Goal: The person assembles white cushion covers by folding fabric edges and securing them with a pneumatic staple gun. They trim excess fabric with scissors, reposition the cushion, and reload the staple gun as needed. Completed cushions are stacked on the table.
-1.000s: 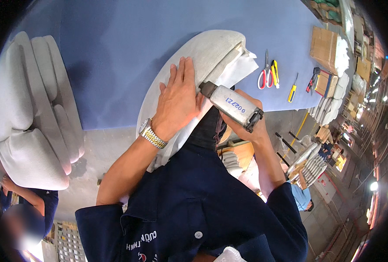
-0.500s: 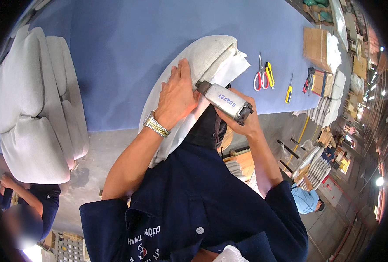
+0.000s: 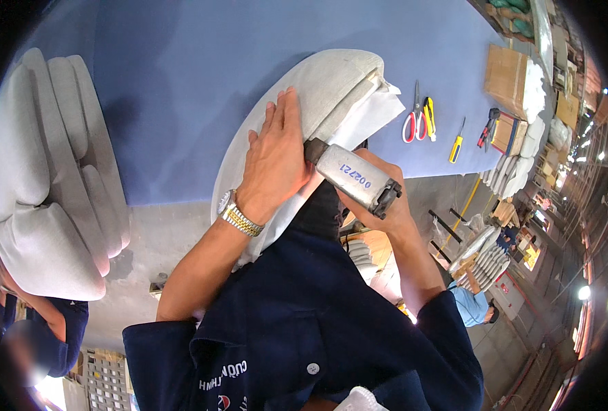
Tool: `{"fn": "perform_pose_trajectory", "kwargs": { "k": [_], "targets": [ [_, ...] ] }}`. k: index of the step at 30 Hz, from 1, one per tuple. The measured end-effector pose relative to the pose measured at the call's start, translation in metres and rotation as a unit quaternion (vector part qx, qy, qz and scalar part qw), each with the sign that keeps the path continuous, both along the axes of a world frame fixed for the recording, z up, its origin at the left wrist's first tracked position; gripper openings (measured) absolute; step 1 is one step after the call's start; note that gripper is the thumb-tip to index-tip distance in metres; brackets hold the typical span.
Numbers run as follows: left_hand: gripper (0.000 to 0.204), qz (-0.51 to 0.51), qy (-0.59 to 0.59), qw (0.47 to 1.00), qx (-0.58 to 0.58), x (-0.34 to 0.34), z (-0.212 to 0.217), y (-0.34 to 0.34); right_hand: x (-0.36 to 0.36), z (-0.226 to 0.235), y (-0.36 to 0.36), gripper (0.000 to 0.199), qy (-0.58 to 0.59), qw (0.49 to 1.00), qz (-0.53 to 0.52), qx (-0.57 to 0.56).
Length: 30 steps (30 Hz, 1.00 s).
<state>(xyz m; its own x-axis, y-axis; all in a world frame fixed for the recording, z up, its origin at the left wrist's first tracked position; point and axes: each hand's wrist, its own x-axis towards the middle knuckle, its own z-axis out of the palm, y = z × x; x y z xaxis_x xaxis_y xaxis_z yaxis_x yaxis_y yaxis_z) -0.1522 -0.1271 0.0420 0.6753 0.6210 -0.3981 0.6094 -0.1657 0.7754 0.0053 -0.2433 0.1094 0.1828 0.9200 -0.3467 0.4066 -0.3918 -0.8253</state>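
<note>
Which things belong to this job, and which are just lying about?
In use:
Pale grey fabric-covered cushion, under the left hand
Silver metal handheld tool, in the right hand

Lying about:
Red-and-white-handled scissors
Yellow-and-black cutter knife
Yellow-handled screwdriver
Brown cardboard box

A worker holds a silver staple gun in the right grip at a gray cushion overhanging the bench's near edge, left grip flat atop it; scissors, cutter and screwdriver lie toward the right edge.
</note>
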Motion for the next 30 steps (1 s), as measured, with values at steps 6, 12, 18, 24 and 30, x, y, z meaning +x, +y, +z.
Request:
{"fn": "perform_pose_trajectory", "kwargs": {
  "k": [6,12,18,24,30],
  "targets": [
    [0.111,-0.048,-0.080,0.996,0.007,-0.006,-0.011,0.011,-0.001,-0.008,0.002,0.029,-0.007,1.000,-0.026,-0.012],
    [0.073,0.030,-0.187,0.931,-0.313,-0.047,-0.053,0.051,-0.007,-0.017,-0.005,0.027,-0.025,0.998,-0.054,0.036],
    [0.073,-0.026,-0.153,0.966,-0.207,-0.050,-0.055,0.014,-0.018,-0.013,-0.004,0.025,-0.037,0.995,-0.081,0.038],
    [0.087,-0.055,-0.090,0.992,-0.069,-0.048,-0.017,0.002,-0.021,-0.019,-0.008,0.025,-0.024,0.995,-0.086,0.051],
    [0.084,-0.024,-0.006,1.000,-0.010,-0.037,-0.007,-0.007,-0.017,-0.020,-0.009,0.033,-0.060,0.994,-0.049,0.083]
  ]
}}
